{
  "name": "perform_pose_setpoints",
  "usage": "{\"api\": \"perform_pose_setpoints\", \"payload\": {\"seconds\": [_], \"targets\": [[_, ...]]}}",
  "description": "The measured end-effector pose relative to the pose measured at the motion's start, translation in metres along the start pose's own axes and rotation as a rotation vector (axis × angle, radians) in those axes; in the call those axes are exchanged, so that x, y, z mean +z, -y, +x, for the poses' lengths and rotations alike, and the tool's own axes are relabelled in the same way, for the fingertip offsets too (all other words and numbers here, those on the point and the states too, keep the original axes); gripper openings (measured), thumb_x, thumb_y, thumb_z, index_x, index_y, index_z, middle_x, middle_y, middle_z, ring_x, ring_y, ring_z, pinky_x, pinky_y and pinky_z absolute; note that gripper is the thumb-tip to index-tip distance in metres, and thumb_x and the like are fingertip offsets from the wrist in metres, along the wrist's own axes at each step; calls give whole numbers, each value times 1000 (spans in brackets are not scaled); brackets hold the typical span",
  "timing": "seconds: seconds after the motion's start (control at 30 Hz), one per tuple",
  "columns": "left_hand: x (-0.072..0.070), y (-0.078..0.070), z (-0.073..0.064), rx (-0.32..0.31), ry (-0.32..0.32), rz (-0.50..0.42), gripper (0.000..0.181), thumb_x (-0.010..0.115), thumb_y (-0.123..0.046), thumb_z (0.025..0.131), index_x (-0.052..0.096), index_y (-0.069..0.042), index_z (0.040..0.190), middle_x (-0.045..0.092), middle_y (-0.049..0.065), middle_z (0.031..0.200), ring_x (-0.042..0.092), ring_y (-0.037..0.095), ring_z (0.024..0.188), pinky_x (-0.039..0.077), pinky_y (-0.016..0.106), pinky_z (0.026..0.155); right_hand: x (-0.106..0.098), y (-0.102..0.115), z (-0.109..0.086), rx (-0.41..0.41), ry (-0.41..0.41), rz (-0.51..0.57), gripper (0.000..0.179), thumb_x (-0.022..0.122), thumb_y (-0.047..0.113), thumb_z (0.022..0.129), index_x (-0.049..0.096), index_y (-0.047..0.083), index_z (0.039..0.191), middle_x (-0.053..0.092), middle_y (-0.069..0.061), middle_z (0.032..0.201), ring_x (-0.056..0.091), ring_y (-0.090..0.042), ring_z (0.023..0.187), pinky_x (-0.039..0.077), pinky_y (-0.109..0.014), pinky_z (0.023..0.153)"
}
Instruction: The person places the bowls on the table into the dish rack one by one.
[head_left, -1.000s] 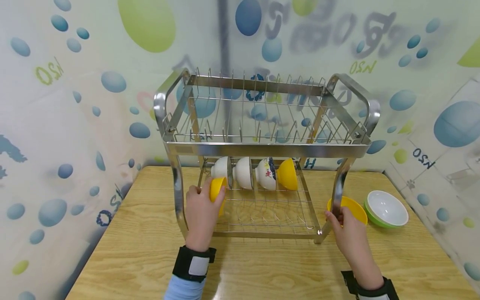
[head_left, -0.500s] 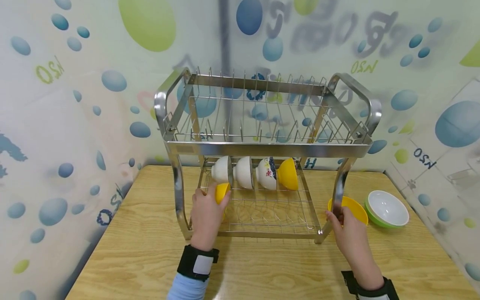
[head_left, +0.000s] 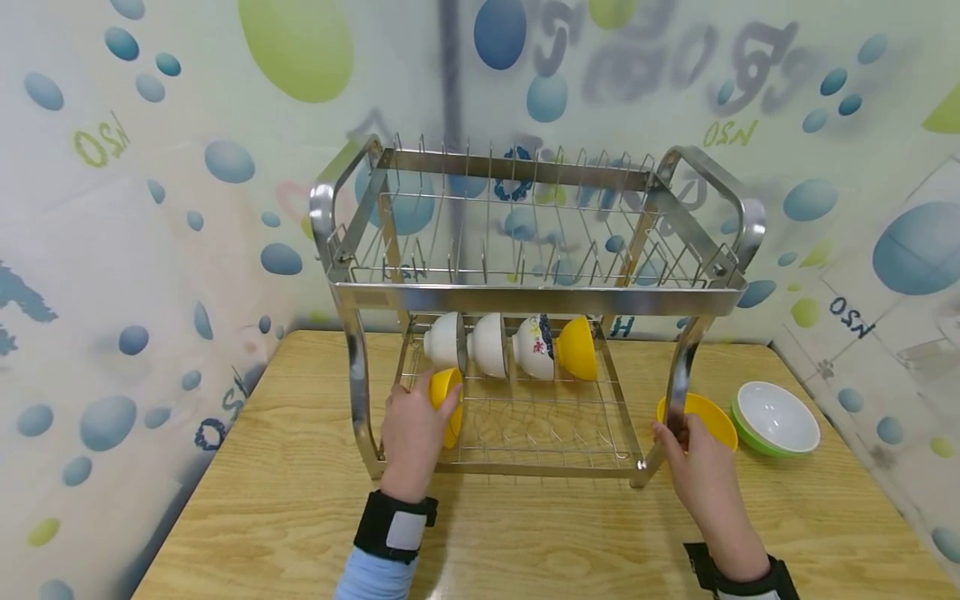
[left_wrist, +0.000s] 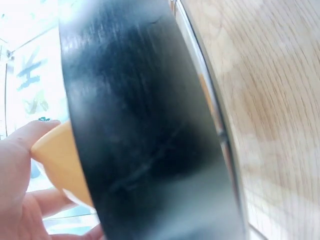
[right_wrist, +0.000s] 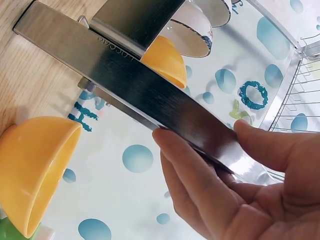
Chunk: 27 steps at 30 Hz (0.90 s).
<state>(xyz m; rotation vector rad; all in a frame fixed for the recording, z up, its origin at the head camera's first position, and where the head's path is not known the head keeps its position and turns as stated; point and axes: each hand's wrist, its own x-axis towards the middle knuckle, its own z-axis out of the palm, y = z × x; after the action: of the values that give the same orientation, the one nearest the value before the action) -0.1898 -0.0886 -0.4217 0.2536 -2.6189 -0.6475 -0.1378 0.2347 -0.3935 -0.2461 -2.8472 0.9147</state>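
Note:
My left hand [head_left: 412, 437] grips a small yellow bowl [head_left: 452, 410], tipped on its side with its opening to the right, at the front left of the lower tier of a metal dish rack [head_left: 525, 299]. In the left wrist view, the rack's steel leg [left_wrist: 140, 125] hides part of that yellow bowl [left_wrist: 61, 155]. My right hand [head_left: 701, 467] holds the rack's right front leg [right_wrist: 165, 102] between thumb and fingers. Behind the left hand, two plain white bowls [head_left: 490, 346], a flowered white bowl [head_left: 534, 348] and a yellow bowl [head_left: 577, 350] stand sideways in a row.
Right of the rack, a larger yellow bowl [head_left: 708, 417] sits on the wooden table [head_left: 525, 533], partly behind the right hand. Beside it is a bowl with a white inside and green outside [head_left: 776, 417]. The upper tier [head_left: 517, 225] holds only wire dividers. A patterned wall rises behind.
My left hand has moved slightly right and toward the front with the small yellow bowl, which has turned so more of its rim shows. The right hand has stayed on the rack's leg.

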Motion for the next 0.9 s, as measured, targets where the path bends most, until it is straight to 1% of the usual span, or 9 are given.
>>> {"api": "perform_pose_setpoints", "payload": {"seconds": [0.1,0.27,0.37,0.43,0.5,0.6,0.67,0.73,0.9], "targets": [[-2,-1,0,10,2,14,55,66,-52,83,64,-8,116,60,19,81,56,29,64,42,31,43,0,0,0,1,-3,-8,40,53,30,97,51,-5,114,63,-22,99,55,-29,82,42,-28,60],[-4,-1,0,39,-21,51,59,66,-56,81,67,-4,109,54,12,64,50,23,51,35,26,39,-1,1,-1,5,-2,-1,41,53,31,97,50,-6,115,63,-22,99,55,-29,82,43,-29,60],[-5,0,0,46,-19,59,62,65,-59,80,68,-3,107,52,11,61,48,22,48,32,25,38,-2,2,-1,0,-7,-3,40,52,31,97,51,-6,113,63,-22,97,56,-29,82,43,-29,60],[-6,1,1,38,-1,60,63,64,-60,80,68,-4,108,52,11,61,48,22,49,32,25,37,-2,1,-1,-12,-14,-7,38,53,30,97,52,-6,112,63,-22,96,56,-30,82,43,-30,61],[-7,1,1,28,20,57,64,61,-62,81,68,-4,109,54,12,64,51,23,52,34,26,38,-2,1,-1,-24,-22,-7,37,54,29,97,52,-6,111,64,-23,96,58,-31,83,46,-32,62],[-8,2,2,15,43,54,66,58,-63,82,68,-5,111,59,18,74,56,29,62,41,31,42,-2,-1,-2,-23,-24,4,37,54,29,97,53,-6,112,65,-24,98,61,-33,87,50,-37,66],[-9,2,2,12,47,49,66,56,-64,83,68,-6,112,61,22,83,58,33,70,47,37,46,-2,-2,-2,-18,-18,12,39,54,30,97,54,-6,112,66,-25,99,61,-34,89,51,-40,68],[-9,2,2,10,48,45,66,55,-63,84,68,-5,112,61,25,89,59,36,75,50,41,50,-2,-2,-2,-11,-15,16,40,54,31,96,54,-5,112,66,-25,100,61,-35,91,52,-41,69],[-9,1,2,6,38,25,63,55,-59,87,67,-2,110,60,28,97,57,40,84,53,47,58,-2,-2,-1,-20,-22,9,39,55,30,96,55,-6,112,66,-25,101,62,-35,91,52,-43,70]]}}
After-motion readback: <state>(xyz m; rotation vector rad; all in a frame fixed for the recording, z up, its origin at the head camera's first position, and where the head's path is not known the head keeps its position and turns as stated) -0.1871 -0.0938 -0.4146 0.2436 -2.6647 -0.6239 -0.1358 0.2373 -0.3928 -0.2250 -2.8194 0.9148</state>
